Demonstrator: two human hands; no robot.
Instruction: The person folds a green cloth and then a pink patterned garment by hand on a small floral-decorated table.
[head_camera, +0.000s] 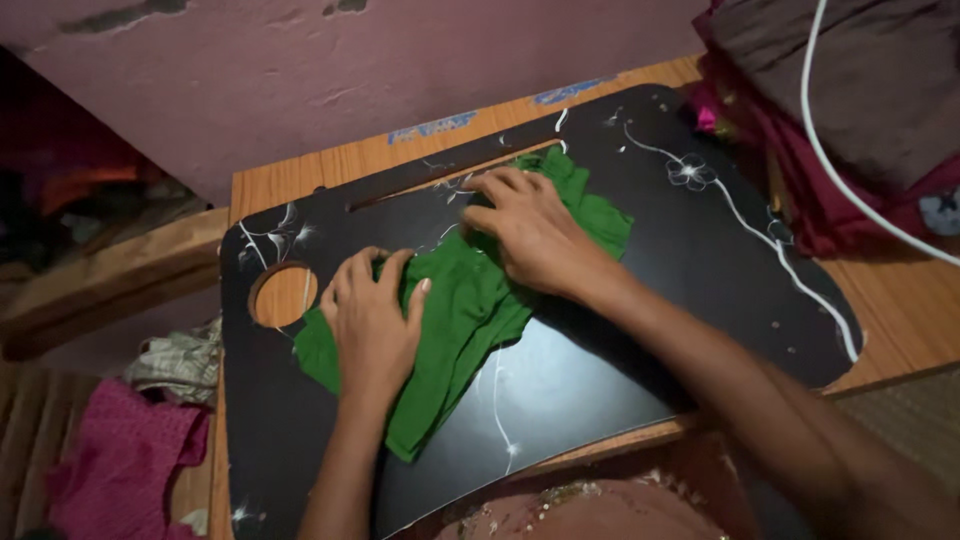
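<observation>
both palms flat, fingers spread, gripping nothing: left hand (372, 318), right hand (530, 232) press green cloth (462, 310) on black board (700, 260).

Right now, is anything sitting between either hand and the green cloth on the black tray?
Nothing visible. The left hand and right hand both lie flat on the crumpled green fabric garment, which is spread on the black lap tray with white floral lines. No other object lies on it.

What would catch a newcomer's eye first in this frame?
A bright green cloth lies crumpled at the middle of a glossy black lap tray with white flower lines. Both hands press on it: the left hand at its near left part, the right hand at its far end. A round hole opens at the tray's left.
</observation>
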